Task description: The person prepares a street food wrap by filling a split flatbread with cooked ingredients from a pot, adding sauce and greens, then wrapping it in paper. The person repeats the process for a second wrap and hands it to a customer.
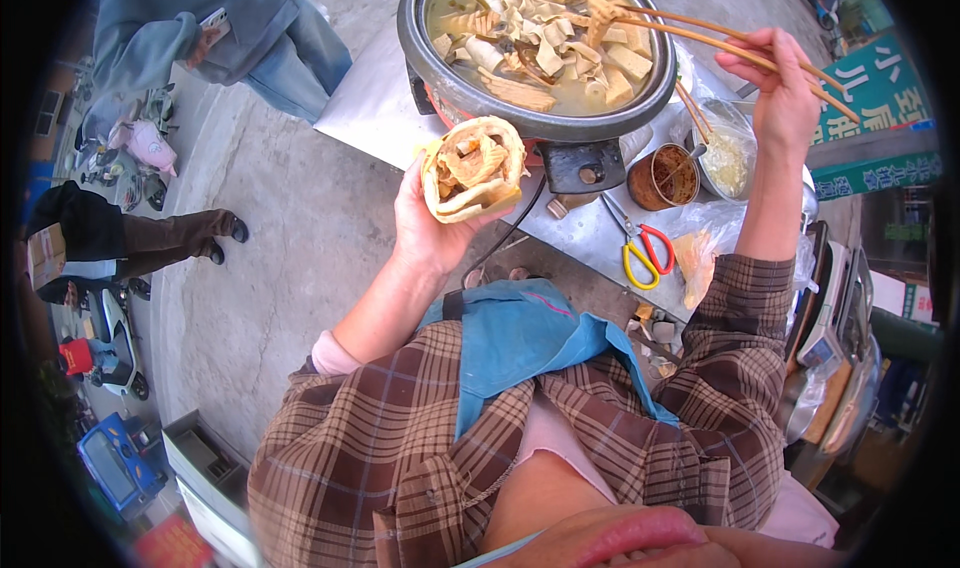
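My left hand [425, 230] is closed round a stuffed flatbread [470, 173], its filled opening facing up beside the pot's near rim. Long wooden chopsticks [700, 38] are gripped in my right hand [778, 83], over the right of the pot. Their tips pinch a piece of folded tofu skin [602, 18] above the broth. The big round pot [412, 28] holds pale broth with tofu chunks, rolled tofu skin and other pieces.
On the metal table [590, 236] are scissors [640, 243] with red and yellow handles, a jar of reddish sauce [664, 178] and a bowl of chopped pale food [724, 163]. A plastic bag [700, 258] lies nearby. A person in a blue-grey top [230, 28] stands at the far left.
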Available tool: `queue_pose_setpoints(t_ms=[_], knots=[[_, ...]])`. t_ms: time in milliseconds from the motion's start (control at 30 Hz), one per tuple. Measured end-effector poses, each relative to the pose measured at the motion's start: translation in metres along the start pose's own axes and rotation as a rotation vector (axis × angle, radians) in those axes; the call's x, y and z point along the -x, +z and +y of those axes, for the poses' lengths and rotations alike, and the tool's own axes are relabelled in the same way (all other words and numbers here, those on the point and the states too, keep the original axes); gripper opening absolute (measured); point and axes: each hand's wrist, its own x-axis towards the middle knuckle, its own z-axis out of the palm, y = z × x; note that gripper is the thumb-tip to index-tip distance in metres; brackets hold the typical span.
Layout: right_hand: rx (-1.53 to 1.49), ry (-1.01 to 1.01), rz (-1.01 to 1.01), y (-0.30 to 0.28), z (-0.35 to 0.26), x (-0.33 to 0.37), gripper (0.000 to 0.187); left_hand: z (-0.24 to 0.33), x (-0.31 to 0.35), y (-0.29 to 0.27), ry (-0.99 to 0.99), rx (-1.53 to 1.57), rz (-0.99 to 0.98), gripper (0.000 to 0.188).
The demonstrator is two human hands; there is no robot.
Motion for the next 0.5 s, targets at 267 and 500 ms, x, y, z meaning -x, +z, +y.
queue_pose_setpoints(t_ms=[267, 500], knots=[[-0.079, -0.014, 0.061, 0.016, -0.010, 0.026, 0.029, 0.002, -0.001, -0.017, 0.032, 0.003, -0.033, 0.055], [-0.287, -0.034, -0.316, 0.054, -0.026, 0.083, 0.035, 0.005, 0.000, -0.042, 0.060, -0.063, -0.070, 0.058]])
